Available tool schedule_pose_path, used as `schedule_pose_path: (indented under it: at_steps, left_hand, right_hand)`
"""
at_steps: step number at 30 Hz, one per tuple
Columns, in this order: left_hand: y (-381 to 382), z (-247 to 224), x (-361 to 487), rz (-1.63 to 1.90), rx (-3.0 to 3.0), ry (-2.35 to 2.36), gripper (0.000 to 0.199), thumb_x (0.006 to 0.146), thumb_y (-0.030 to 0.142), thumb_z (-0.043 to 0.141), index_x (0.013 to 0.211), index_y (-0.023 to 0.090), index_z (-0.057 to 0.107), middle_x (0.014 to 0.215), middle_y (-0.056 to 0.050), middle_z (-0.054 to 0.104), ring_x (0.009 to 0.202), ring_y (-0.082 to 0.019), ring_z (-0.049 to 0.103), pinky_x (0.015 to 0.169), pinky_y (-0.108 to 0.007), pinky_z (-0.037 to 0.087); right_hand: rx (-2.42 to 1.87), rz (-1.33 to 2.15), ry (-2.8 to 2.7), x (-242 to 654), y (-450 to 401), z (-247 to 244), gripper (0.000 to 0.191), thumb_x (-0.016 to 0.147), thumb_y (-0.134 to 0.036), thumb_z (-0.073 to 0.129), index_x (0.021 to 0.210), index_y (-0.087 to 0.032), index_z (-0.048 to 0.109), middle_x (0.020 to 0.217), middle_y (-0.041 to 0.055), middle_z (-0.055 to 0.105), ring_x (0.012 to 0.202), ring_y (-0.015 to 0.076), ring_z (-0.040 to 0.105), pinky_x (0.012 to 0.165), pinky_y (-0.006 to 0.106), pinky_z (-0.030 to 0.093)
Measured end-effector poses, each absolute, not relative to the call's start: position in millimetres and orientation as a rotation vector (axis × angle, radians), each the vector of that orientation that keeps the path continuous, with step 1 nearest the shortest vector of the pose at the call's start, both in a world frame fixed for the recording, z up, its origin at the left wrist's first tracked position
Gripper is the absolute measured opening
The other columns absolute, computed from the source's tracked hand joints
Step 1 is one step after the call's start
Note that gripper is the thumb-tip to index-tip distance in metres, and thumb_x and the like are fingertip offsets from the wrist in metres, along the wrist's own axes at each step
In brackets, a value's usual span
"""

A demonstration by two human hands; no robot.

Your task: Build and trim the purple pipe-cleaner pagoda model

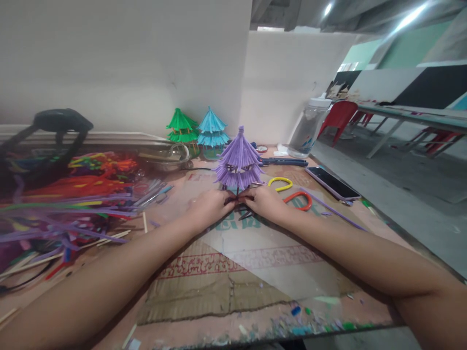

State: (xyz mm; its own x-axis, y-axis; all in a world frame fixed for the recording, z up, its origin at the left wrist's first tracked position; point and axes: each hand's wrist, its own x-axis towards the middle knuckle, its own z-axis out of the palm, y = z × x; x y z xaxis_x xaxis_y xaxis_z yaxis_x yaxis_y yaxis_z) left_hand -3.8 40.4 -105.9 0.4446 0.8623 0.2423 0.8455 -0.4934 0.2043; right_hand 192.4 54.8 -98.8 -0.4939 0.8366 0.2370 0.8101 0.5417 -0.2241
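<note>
A purple two-tier pagoda model (240,153), its roofs made of fuzzy pipe cleaners, stands upright in front of me. My left hand (213,206) and my right hand (265,200) meet at its base, fingers pinched around the thin dark posts under the lower roof. The fingertips partly hide the base. Just right of my right hand lie scissors with one yellow loop (280,181) and one orange loop (307,195); dark blades show beneath my fingers. Under everything is a flat cardboard sheet (197,294).
Behind stand a green pagoda model (181,127) and a blue one (212,129). Loose pipe cleaners (73,209) and sticks heap up at left, near a glass cup (168,156). Pliers (282,161), a phone (332,183) and a water bottle (309,127) sit at right.
</note>
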Motion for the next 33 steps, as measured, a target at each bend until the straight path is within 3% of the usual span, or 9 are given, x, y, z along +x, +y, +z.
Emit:
schedule_pose_path:
  at_steps: [8, 16, 28, 33]
  left_hand:
    - [38, -108, -3, 0.376, 2.677, 1.649, 0.030, 0.094, 0.032, 0.046, 0.104, 0.022, 0.073, 0.096, -0.009, 0.076, 0.084, -0.025, 0.071, 0.071, -0.030, 0.049]
    - [34, -109, 1, 0.427, 2.514, 1.860, 0.028, 0.094, 0.038, 0.047, 0.112, 0.029, 0.067, 0.092, -0.006, 0.076, 0.086, -0.027, 0.072, 0.066, -0.031, 0.048]
    - [25, -100, 4, 0.221, 2.754, 1.859, 0.028, 0.097, 0.034, 0.042, 0.101, 0.018, 0.064, 0.088, -0.011, 0.074, 0.079, -0.026, 0.071, 0.065, -0.030, 0.047]
    - [26, -101, 6, 0.234, 2.721, 1.882, 0.028, 0.096, 0.034, 0.042, 0.099, 0.018, 0.065, 0.089, -0.011, 0.074, 0.080, -0.026, 0.071, 0.065, -0.031, 0.047]
  right_hand:
    - [-1.338, 0.103, -2.475, 194, 56, -100, 0.024, 0.091, -0.034, 0.059, 0.104, -0.030, 0.078, 0.093, 0.0023, 0.078, 0.082, 0.0187, 0.070, 0.067, 0.025, 0.041]
    - [-1.340, 0.073, -2.491, 192, 58, -103, 0.023, 0.091, -0.032, 0.059, 0.103, -0.028, 0.078, 0.091, 0.0024, 0.078, 0.082, 0.0184, 0.070, 0.067, 0.025, 0.041]
    - [-1.345, -0.045, -2.552, 187, 51, -101, 0.030, 0.094, -0.040, 0.052, 0.107, -0.029, 0.076, 0.094, 0.0059, 0.078, 0.085, 0.0211, 0.070, 0.070, 0.027, 0.043]
    - [-1.338, -0.059, -2.555, 187, 52, -102, 0.030, 0.094, -0.039, 0.052, 0.108, -0.027, 0.076, 0.096, 0.0069, 0.078, 0.086, 0.0216, 0.070, 0.071, 0.027, 0.043]
